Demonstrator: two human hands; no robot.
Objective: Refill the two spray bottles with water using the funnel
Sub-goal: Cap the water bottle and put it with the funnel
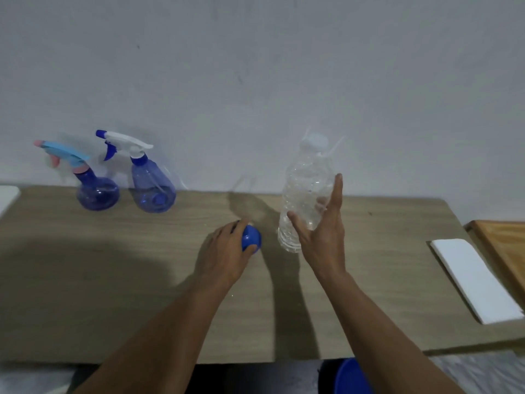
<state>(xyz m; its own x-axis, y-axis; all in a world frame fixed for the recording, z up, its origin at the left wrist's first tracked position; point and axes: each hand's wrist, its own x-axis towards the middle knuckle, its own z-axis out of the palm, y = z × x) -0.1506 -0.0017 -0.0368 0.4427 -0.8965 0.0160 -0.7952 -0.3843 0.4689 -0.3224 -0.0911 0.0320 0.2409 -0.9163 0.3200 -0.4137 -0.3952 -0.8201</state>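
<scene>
Two translucent blue spray bottles stand at the back left of the wooden table [113, 294]: a round one with a light blue and pink trigger head [98, 194], and a cone-shaped one with a white and blue trigger head [153, 191]. Both heads are on. A blue funnel [251, 238] lies on the table at the middle, and my left hand [224, 251] curls over it. A clear plastic water bottle [306, 180] with a white cap stands to its right. My right hand [324, 231] is spread beside the bottle, fingers straight and thumb apart, not closed round it.
A folded white cloth [474, 277] lies at the table's right end, next to a wooden board [505, 245]. A white object [7, 194] shows at the left edge. Part of a blue round object [352, 376] sits below the table's front edge. A grey wall rises behind.
</scene>
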